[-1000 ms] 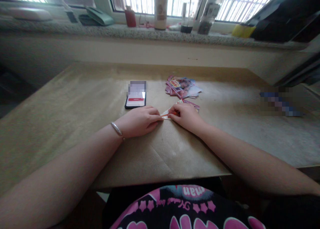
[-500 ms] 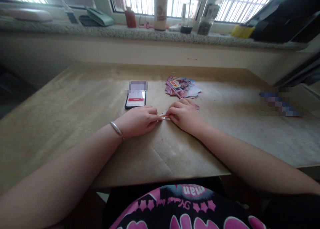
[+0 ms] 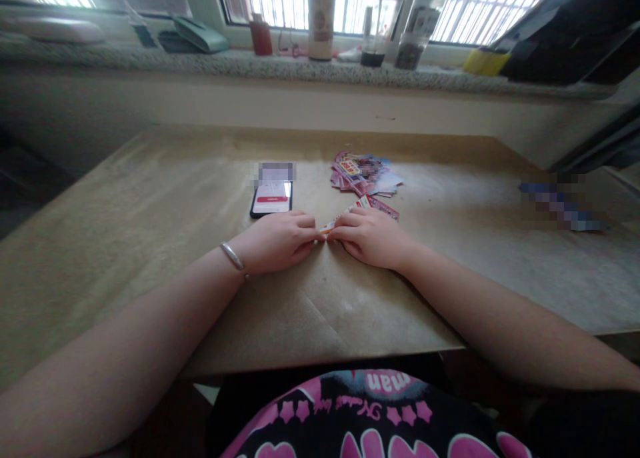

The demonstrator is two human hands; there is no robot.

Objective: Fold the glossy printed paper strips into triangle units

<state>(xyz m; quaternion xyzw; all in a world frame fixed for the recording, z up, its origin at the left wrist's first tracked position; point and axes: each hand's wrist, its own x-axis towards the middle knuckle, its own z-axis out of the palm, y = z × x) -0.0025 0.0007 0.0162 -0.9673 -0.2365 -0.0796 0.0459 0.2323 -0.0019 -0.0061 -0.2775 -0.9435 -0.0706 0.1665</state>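
My left hand (image 3: 279,241) rests on the brown table (image 3: 150,205) with its fingers pinched on the near end of a narrow folded strip of printed pink paper (image 3: 370,205). My right hand (image 3: 370,237) lies over the middle of the same strip, fingertips pressed onto it right beside the left fingertips. The far end of the strip sticks out beyond my right hand. A silver bangle (image 3: 233,257) circles my left wrist. Much of the strip is hidden under the hands.
A phone (image 3: 272,197) with a lit screen lies just beyond my left hand. A small pile of pink printed papers (image 3: 364,174) sits beyond my right hand. The stone windowsill (image 3: 300,65) behind carries bottles, jars and a red cup (image 3: 261,37).
My right hand has slid left along the strip until its fingertips meet the left ones, uncovering the strip's far end. My left hand has stayed put.
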